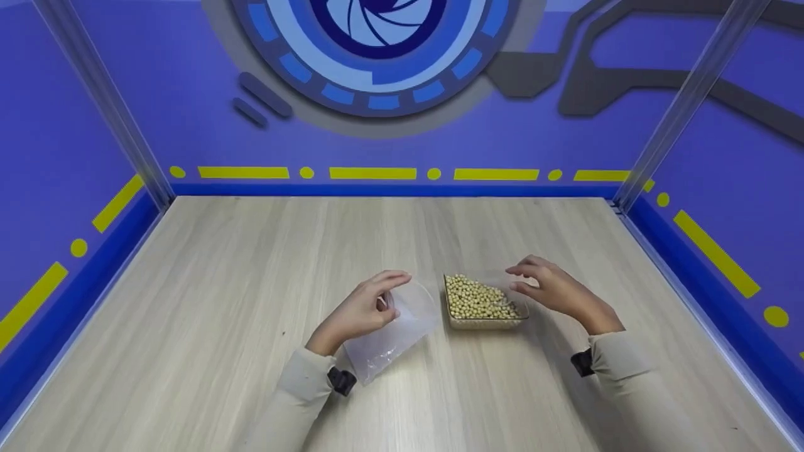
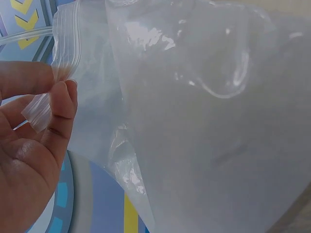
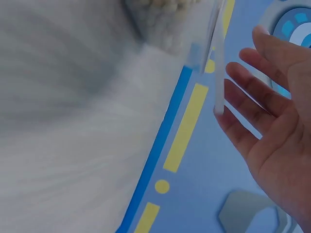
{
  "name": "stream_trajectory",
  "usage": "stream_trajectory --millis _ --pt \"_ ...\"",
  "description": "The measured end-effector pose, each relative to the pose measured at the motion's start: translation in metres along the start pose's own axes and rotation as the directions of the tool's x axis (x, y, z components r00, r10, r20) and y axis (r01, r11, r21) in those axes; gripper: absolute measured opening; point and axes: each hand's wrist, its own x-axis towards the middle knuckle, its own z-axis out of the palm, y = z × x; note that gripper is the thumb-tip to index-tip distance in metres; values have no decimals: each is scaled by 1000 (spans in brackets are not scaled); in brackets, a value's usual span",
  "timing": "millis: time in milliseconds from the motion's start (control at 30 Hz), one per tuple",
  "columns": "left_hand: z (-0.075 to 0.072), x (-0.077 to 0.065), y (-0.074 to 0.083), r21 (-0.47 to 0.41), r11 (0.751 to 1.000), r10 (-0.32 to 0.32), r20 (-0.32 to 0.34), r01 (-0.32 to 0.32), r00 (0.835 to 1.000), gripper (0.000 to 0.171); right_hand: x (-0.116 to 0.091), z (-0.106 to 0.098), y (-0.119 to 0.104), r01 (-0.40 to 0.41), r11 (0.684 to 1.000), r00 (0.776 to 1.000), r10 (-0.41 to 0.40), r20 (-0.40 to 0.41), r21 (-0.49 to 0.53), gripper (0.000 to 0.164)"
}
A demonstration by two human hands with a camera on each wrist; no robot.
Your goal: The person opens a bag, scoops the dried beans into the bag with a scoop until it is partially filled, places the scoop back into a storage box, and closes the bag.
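Pinching the ribbed edge of a clear, limp plastic bag [image 1: 399,333] between thumb and fingertips of the left hand [image 1: 359,311], lower centre of the head view. Holding the right hand [image 1: 556,290] to the right, with fingers apart and loosely bent, near a whitish, translucent narrow strip [image 3: 219,82]; cannot tell whether in contact. Showing between both hands a brownish, see-through rectangular container [image 1: 487,324] of round, pale-yellow beans [image 1: 471,298], on the pale wood-grain tabletop [image 1: 251,263].

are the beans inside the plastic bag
No, the head view shows the beans in the box, beside the plastic bag the left hand pinches.
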Motion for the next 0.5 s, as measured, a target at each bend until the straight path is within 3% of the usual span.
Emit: stream_trajectory --millis 300,500 --pt "0 -2 -1 -1 1000 -1 17 1 1000 59 -8 -6 9 -57 998 983 53 174 19 39" --pt "-1 -2 -1 15 1000 -4 17 4 1000 59 -7 -3 10 -13 1000 982 11 187 7 27"
